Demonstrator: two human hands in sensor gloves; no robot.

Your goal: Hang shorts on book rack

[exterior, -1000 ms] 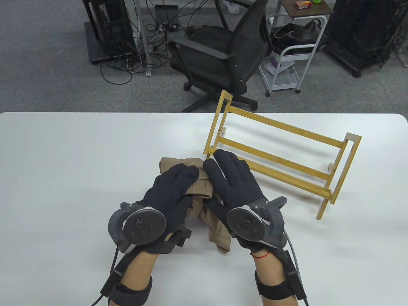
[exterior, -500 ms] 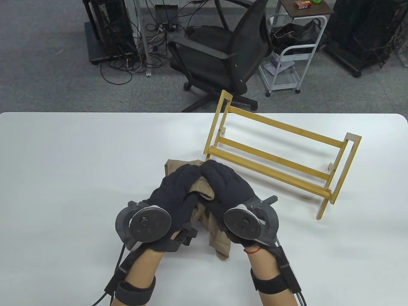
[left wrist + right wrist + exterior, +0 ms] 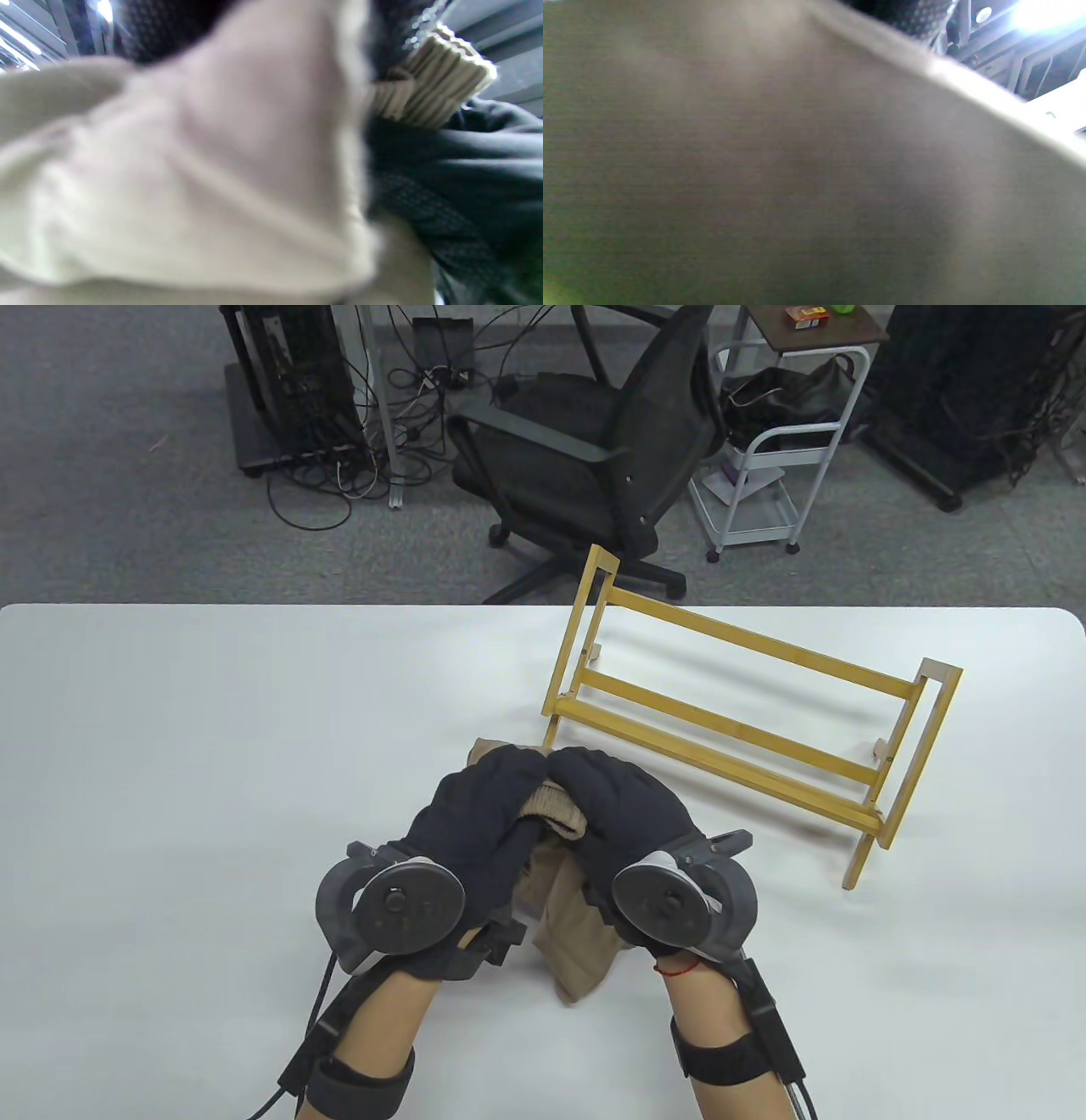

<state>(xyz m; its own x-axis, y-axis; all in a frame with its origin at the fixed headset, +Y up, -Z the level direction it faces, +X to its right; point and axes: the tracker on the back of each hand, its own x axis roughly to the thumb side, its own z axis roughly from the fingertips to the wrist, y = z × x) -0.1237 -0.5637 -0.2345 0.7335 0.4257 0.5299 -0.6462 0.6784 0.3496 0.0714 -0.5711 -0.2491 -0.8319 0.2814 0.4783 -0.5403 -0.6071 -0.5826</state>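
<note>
The tan shorts are bunched between my two hands near the table's front middle, their ribbed waistband showing between the gloves. My left hand and my right hand both grip the waistband, fingers curled over it, side by side. The yellow wooden book rack stands just behind and to the right of the hands. In the left wrist view blurred pale cloth and the ribbed band fill the frame. In the right wrist view cloth covers nearly everything.
The white table stretches wide to the left of the hands. Beyond its far edge stand a black office chair, a white trolley and cables on the floor.
Both hands went from lying flat on the shorts to curling around the waistband. The shorts have been drawn slightly right and toward me, with the lower cloth hanging straighter.
</note>
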